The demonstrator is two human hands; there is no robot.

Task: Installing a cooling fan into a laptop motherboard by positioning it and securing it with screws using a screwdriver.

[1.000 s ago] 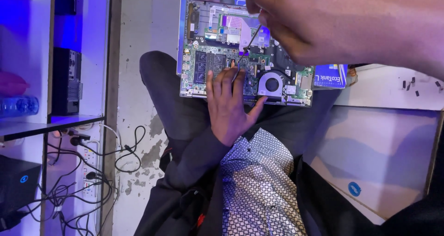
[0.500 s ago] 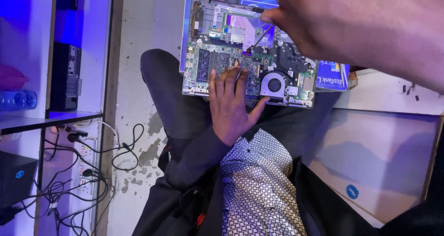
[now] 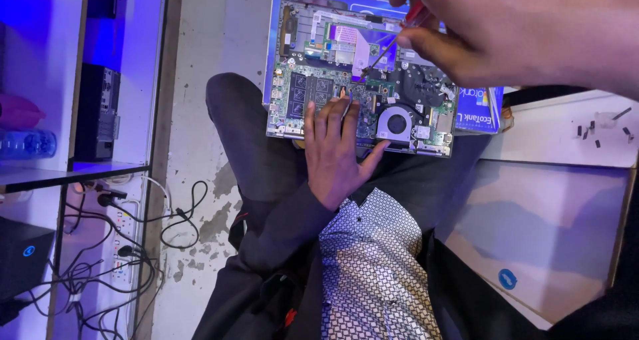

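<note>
An opened laptop (image 3: 319, 80) rests on my lap with its green circuit board, flat ribbon cables and round cooling fan (image 3: 397, 123) exposed. My left hand (image 3: 336, 155) lies flat on the board's near edge, fingers spread beside the fan. My right hand (image 3: 526, 30) fills the upper right, very close to the camera, and grips a thin screwdriver (image 3: 389, 45) with a red handle. The screwdriver's tip touches the board near its middle, just beyond my left fingertips.
A blue box (image 3: 480, 108) lies under the laptop's right side. A white table (image 3: 566, 137) at the right carries several small dark screws (image 3: 589, 132). At the left stand shelves (image 3: 60, 173) with a water bottle (image 3: 26, 144), and a power strip with tangled cables (image 3: 123, 247) lies on the floor.
My view has drifted so the laptop sits slightly lower and to the right in frame. My right hand has shifted right with the screwdriver. My left hand stays on the board.
</note>
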